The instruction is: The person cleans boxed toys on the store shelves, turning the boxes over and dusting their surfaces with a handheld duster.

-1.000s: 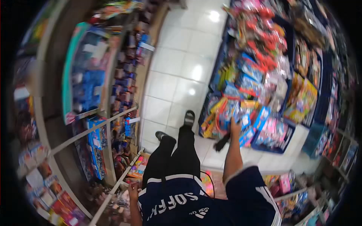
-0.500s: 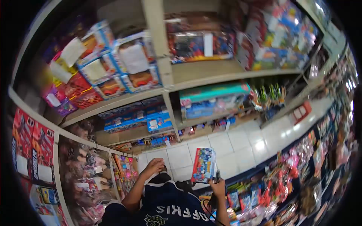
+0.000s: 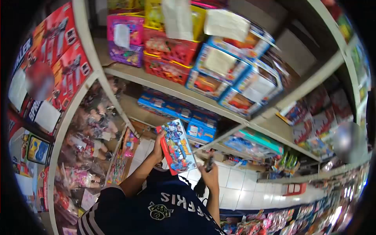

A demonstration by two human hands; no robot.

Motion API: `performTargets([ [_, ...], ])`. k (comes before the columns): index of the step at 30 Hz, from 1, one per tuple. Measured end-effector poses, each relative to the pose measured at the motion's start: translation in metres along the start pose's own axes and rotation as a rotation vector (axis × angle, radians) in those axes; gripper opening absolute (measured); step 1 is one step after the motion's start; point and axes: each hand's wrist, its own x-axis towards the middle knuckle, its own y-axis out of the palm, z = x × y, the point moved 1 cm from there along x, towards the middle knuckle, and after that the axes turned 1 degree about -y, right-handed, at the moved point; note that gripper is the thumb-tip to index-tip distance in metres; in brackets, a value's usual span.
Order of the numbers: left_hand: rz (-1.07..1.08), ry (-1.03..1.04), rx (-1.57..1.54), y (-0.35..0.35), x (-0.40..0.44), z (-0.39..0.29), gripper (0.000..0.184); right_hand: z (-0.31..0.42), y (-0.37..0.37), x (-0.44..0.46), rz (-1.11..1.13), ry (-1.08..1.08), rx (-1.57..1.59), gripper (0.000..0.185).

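A toy box [image 3: 179, 147] with a red side and a colourful picture front is tilted before my chest. My left hand [image 3: 158, 147] grips its left edge, with the fingers partly hidden at the red side. By the box's lower right corner, my right hand [image 3: 209, 177] is closed around a narrow black object [image 3: 210, 159], whose kind I cannot make out. My right fingers are very near that corner; whether they touch it I cannot tell.
Shelves ahead hold toy-car boxes [image 3: 213, 64], red baskets [image 3: 166, 70] and blue boxes [image 3: 201, 127]. Bagged dolls [image 3: 90, 147] and red sprinkler boxes [image 3: 64, 66] are at the left. A red stool [image 3: 295, 189] stands on the tiled floor [image 3: 239, 184]; packaged goods [image 3: 270, 221] line the lower right.
The toy box has moved left and up, and my left hand, empty before, now grips it. My right hand, which held the box, keeps the black object. The view has swung left.
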Motion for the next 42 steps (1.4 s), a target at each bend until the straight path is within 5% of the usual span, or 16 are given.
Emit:
performTargets([
  [3, -0.122, 0.155, 0.019, -0.016, 0.004, -0.043, 0.050, -0.004, 0.000, 0.028, -0.028, 0.146, 0.158, 0.040],
  [7, -0.102, 0.241, 0.010, -0.038, 0.004, -0.090, 0.048, 0.025, -0.011, 0.058, -0.201, -0.089, 0.083, 0.051],
  [12, -0.167, 0.597, 0.394, -0.068, 0.001, -0.113, 0.056, 0.090, -0.006, 0.062, -0.109, 0.011, 0.190, 0.050],
  [15, -0.067, 0.603, 0.436, -0.038, -0.014, -0.132, 0.060, 0.121, 0.016, 0.055, -0.290, -0.070, 0.323, 0.049],
  [16, -0.043, 0.632, 0.472, -0.036, -0.015, -0.133, 0.063, 0.128, 0.024, 0.055, -0.262, -0.128, 0.547, 0.045],
  [21, 0.017, 0.533, 0.661, -0.024, -0.024, -0.144, 0.095, 0.141, 0.038, 0.049, -0.054, -0.261, 0.656, 0.039],
  [27, 0.067, 0.540, 0.692, -0.022, -0.030, -0.150, 0.104, 0.154, 0.030, 0.060, -0.045, -0.285, 0.716, 0.035],
  [32, 0.140, 0.571, 0.878, -0.021, -0.038, -0.169, 0.102, 0.167, 0.041, 0.054, -0.061, -0.156, 0.921, 0.037],
  [37, 0.177, 0.456, 1.134, -0.012, -0.048, -0.178, 0.102, 0.165, 0.052, 0.053, -0.037, -0.126, 0.799, 0.038],
  [40, 0.310, 0.623, 1.039, -0.001, -0.052, -0.183, 0.098, 0.166, 0.063, 0.055, -0.010, -0.062, 0.871, 0.033],
  [42, 0.285, 0.487, 1.032, -0.002, -0.058, -0.185, 0.098, 0.166, 0.065, 0.058, 0.002, -0.063, 0.820, 0.034],
])
